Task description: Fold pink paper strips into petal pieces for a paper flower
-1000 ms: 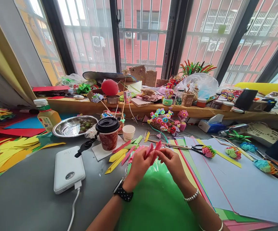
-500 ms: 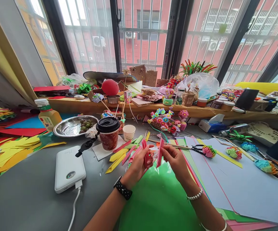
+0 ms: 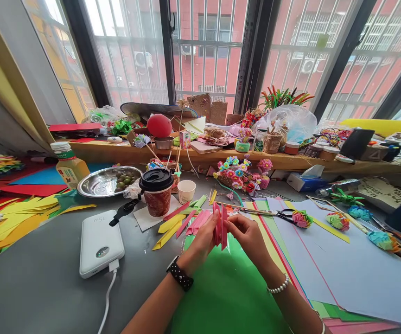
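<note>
Folded pink paper strips (image 3: 217, 229) stand upright in my left hand (image 3: 200, 243), its fingers closed round them. My right hand (image 3: 251, 239) pinches the edge of another pink folded paper strip (image 3: 224, 227), which sits right alongside the others. Whether the strips are slotted together, I cannot tell. Under both hands lies a glossy green sheet (image 3: 231, 292). Beside my left hand are loose pink strips (image 3: 197, 223) and yellow folded strips (image 3: 168, 229).
A lidded coffee cup (image 3: 156, 197), a small paper cup (image 3: 187, 190) and a metal plate (image 3: 98, 182) stand to the left, with a white power bank (image 3: 101, 243) nearer me. Scissors (image 3: 280, 213), large paper sheets (image 3: 339, 264) and paper flower pieces (image 3: 302, 218) lie right.
My hands have come together, bringing the right hand's pink strip from apart to right beside the left hand's strips. More loose pink strips now show behind my left hand.
</note>
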### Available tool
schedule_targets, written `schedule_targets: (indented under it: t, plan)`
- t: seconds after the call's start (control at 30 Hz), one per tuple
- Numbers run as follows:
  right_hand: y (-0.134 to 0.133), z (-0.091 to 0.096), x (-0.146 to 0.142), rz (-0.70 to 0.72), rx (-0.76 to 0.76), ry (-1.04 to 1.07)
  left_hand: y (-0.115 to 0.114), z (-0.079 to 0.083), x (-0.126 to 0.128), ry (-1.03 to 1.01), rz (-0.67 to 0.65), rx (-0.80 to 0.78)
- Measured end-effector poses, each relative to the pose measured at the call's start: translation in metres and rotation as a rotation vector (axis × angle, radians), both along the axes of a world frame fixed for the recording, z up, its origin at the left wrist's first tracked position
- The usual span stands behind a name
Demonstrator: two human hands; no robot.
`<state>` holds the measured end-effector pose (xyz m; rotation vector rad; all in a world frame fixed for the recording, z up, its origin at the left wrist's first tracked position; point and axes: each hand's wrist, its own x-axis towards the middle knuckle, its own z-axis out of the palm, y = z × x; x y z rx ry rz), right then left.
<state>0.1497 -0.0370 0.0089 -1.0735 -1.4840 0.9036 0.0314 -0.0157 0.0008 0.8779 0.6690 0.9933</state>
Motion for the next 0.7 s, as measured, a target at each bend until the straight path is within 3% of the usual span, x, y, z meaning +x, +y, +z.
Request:
schedule_targets:
  t: [0.2,0.33,0.7]
  plan:
    - [0.001,-0.002,-0.002,-0.08,0.058,-0.093,-0.003,-0.005,0.002,0.144,0.056,0.154]
    - [-0.001,-0.001,-0.003,-0.135,0.138,-0.212,-0.002,-0.011,0.003,0.208,0.027,0.227]
    - [-0.001,-0.005,-0.003,-0.236,0.26,-0.398,-0.003,-0.014,0.007,0.185,0.011,0.247]
